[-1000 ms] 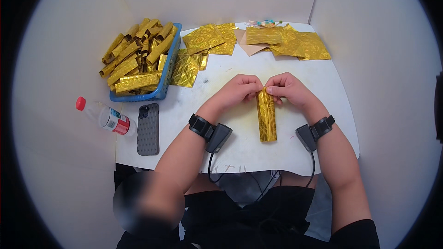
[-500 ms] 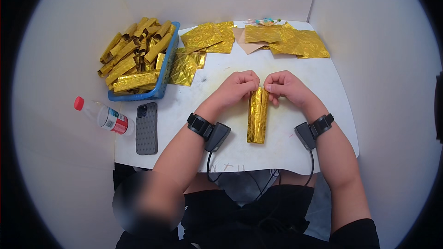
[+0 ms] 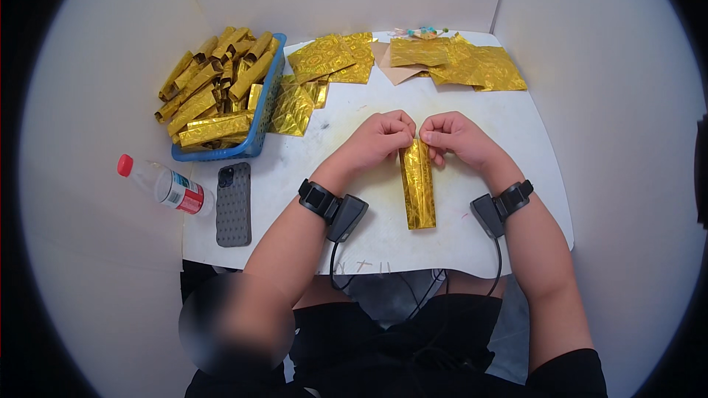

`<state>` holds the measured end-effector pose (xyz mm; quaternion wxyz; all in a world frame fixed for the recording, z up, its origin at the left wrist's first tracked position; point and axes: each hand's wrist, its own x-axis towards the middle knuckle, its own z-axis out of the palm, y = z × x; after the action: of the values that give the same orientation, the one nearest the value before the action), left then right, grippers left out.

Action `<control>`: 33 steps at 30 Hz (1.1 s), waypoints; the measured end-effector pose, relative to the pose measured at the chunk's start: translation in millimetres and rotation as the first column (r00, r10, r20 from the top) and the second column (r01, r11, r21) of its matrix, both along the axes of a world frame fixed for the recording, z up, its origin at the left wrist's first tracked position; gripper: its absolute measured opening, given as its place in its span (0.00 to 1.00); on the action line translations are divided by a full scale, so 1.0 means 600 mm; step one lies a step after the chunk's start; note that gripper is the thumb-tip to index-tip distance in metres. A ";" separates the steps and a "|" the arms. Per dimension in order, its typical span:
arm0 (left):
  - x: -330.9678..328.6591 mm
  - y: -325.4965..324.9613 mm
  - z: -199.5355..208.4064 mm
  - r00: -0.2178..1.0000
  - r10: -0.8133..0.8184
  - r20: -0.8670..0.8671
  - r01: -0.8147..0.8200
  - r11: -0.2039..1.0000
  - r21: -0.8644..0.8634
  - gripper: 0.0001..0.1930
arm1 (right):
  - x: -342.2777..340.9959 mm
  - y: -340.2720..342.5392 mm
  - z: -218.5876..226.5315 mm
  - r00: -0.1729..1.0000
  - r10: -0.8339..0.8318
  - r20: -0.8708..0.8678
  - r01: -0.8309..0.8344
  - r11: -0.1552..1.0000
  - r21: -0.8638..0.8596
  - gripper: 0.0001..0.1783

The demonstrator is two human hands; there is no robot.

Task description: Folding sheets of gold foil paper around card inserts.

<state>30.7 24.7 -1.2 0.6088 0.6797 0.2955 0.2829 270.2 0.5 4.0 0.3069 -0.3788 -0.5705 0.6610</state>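
A long, narrow piece of folded gold foil paper [image 3: 418,188] lies over the white table in front of me, its free end pointing toward my body. At its far end, my left hand [image 3: 387,135] pinches the left corner between thumb and curled fingers. Opposite it, my right hand [image 3: 456,138] pinches the right corner, with some fingertips tucked behind the paper. Both hands nearly meet. A lengthwise crease runs down the strip. My fingers cover its far edge.
At the left, a blue basket [image 3: 259,133] is heaped with folded gold paper tubes [image 3: 214,130]. Flat gold sheets [image 3: 324,57] and more sheets [image 3: 483,66] lie along the far edge. A grey phone [image 3: 234,206] and a red-capped plastic bottle [image 3: 166,184] are near left. White walls enclose the table [image 3: 501,133].
The near end of the gold paper has swung slightly right, and its top face looks flatter. Both hands keep their pinch, my right one shifting slightly left.
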 end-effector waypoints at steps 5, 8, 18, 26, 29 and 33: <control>0.001 0.000 -0.003 1.000 0.004 0.005 -0.004 1.000 0.011 0.09 | -0.001 0.001 -0.001 1.000 -0.004 0.025 0.004 1.000 -0.004 0.08; 0.001 0.001 -0.004 1.000 0.007 0.030 -0.008 1.000 0.021 0.09 | -0.001 0.001 -0.002 0.999 -0.013 0.032 0.013 1.000 0.000 0.08; 0.001 0.003 -0.006 1.000 0.017 0.006 -0.017 1.000 0.019 0.10 | -0.003 0.002 -0.003 0.999 -0.027 0.037 0.027 1.000 0.003 0.08; 0.003 0.001 -0.005 1.000 0.026 -0.014 -0.025 0.999 0.038 0.10 | -0.007 0.001 -0.001 0.998 -0.042 0.055 0.041 0.999 0.015 0.09; 0.005 0.000 -0.009 0.999 0.043 0.026 -0.044 0.999 0.026 0.11 | -0.005 0.000 -0.001 0.995 -0.082 0.053 0.082 0.997 0.013 0.09; 0.002 0.005 -0.016 0.997 0.064 0.050 -0.063 0.998 -0.028 0.10 | -0.003 0.002 -0.002 0.994 -0.100 0.033 0.099 0.995 0.031 0.09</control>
<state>31.7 27.8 -10.8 0.6158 0.6544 0.3051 0.3154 268.2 1.5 2.8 0.3349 -0.4138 -0.5657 0.6298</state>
